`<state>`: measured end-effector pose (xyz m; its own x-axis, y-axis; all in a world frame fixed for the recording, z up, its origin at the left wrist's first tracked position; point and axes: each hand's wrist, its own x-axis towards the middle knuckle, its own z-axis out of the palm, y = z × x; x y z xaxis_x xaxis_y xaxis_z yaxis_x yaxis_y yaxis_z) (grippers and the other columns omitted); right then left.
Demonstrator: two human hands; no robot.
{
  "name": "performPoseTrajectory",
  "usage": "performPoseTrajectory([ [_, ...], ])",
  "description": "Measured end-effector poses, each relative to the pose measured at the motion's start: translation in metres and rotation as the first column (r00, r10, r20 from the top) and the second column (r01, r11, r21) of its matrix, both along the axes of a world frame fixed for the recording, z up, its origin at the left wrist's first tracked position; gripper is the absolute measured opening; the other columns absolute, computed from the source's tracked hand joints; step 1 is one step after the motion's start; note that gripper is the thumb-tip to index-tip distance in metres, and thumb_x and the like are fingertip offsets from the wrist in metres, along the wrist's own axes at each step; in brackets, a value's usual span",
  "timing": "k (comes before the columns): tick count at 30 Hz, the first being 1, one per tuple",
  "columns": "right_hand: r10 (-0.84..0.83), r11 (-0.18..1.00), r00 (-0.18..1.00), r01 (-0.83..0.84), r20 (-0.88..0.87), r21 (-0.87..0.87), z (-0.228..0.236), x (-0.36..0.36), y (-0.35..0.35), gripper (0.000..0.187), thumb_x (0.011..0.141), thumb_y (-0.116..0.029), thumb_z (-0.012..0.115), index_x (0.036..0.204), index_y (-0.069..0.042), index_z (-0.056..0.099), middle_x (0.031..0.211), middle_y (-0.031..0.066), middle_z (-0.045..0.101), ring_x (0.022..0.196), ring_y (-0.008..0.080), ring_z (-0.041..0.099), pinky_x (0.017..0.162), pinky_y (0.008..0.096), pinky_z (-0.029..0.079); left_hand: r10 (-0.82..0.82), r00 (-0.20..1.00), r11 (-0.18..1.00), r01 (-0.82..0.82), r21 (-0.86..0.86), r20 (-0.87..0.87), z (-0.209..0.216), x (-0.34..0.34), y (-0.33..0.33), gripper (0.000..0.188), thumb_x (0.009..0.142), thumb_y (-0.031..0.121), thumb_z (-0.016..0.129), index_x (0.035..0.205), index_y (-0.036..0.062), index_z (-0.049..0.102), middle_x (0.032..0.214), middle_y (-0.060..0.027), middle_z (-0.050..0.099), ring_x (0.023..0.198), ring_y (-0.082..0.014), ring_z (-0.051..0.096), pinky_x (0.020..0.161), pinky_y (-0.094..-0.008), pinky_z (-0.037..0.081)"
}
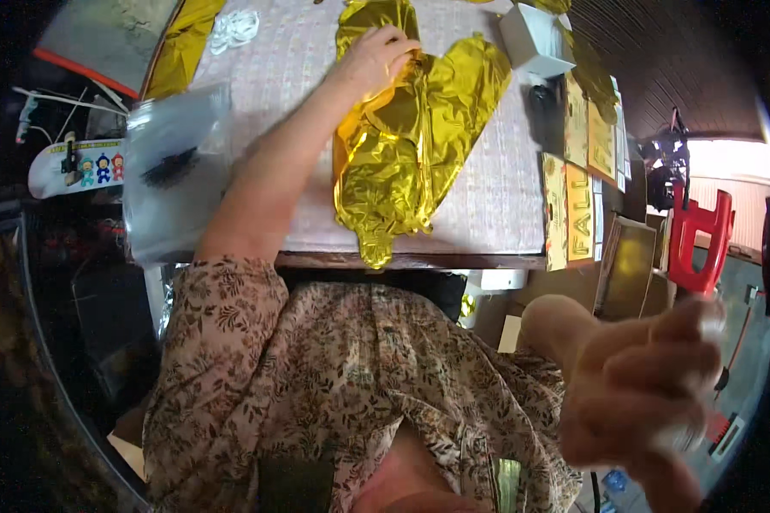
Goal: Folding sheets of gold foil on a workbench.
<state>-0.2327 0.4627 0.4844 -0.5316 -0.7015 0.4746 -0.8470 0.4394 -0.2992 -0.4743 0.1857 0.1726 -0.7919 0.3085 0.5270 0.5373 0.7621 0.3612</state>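
Observation:
A flat, creased gold foil balloon (385,171) lies on the table, with a narrow tab hanging at the near edge. My left hand (381,61) reaches across to its upper part, fingers curled and closed on the foil. A wider lobe of the same gold foil spreads to the right of that hand. My right hand (642,385) is raised close to the camera at the lower right, away from the table. Its fingers are curled in, slightly blurred, and whatever they may hold is hidden.
A clear plastic bag (180,171) with something dark inside lies at the left table edge. White ribbon-like loops (233,30) sit at the far left. A white box (535,41) and printed orange cards (573,209) line the right side. Beyond stands a red stool (700,244).

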Motion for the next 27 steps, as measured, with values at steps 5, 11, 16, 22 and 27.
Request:
performPoseTrajectory([
  [5,-0.076,0.975,0.986,0.043,-0.146,-0.218,-0.033,-0.004,0.002,0.017,0.098,-0.013,0.042,0.099,-0.013,0.059,0.085,0.0042,0.059,0.084,0.0206,0.056,0.083,0.0392,0.047,-0.031,0.999,1.0,0.031,-0.001,-0.017,0.003,0.001,0.002,0.031,0.098,0.013,0.062,0.129,0.0147,0.068,0.124,-0.0074,0.061,0.116,-0.0308,0.059,0.101,-0.0435,0.05],
  [11,-0.258,0.92,0.964,0.266,0.068,-0.288,-0.158,-0.114,-0.028,0.056,0.087,0.012,0.053,0.14,-0.004,0.06,0.138,0.0177,0.064,0.131,0.0367,0.06,0.11,0.0456,0.046,0.017,1.0,1.0,-0.016,0.017,-0.009,0.005,0.008,-0.001,0.03,0.096,0.014,0.064,0.126,0.015,0.071,0.121,-0.0081,0.063,0.114,-0.0313,0.06,0.1,-0.0432,0.051],
  [16,-0.366,0.903,0.925,0.379,-0.102,0.201,-0.263,-0.187,-0.048,0.053,0.107,-0.024,0.046,0.159,-0.014,0.036,0.161,0.0114,0.043,0.149,0.0361,0.038,0.124,0.0569,0.022,-0.008,1.0,0.998,0.009,0.054,-0.027,0.001,0.005,-0.002,0.03,0.096,0.013,0.065,0.125,0.0142,0.071,0.119,-0.0088,0.063,0.114,-0.0311,0.061,0.1,-0.0429,0.051],
  [22,-0.412,0.835,0.892,0.451,-0.186,0.314,-0.279,-0.209,-0.067,0.048,0.11,-0.037,0.043,0.156,-0.023,0.044,0.164,0.0028,0.039,0.151,0.0347,0.035,0.123,0.0624,0.019,0.034,0.999,0.998,-0.033,0.056,-0.016,0.004,0.005,0.006,0.028,0.096,0.015,0.065,0.123,0.0133,0.072,0.119,-0.0084,0.064,0.114,-0.0298,0.061,0.1,-0.0414,0.051],
  [27,-0.392,0.81,0.886,0.459,-0.246,0.364,-0.279,-0.21,-0.069,0.045,0.108,-0.037,0.045,0.151,-0.025,0.052,0.162,0.0017,0.042,0.151,0.0324,0.035,0.122,0.0634,0.02,0.061,0.997,0.996,-0.059,0.071,-0.036,0.002,0.005,0.006,0.026,0.095,0.015,0.065,0.12,0.0137,0.073,0.116,-0.007,0.065,0.112,-0.0297,0.061,0.099,-0.0408,0.052],
])
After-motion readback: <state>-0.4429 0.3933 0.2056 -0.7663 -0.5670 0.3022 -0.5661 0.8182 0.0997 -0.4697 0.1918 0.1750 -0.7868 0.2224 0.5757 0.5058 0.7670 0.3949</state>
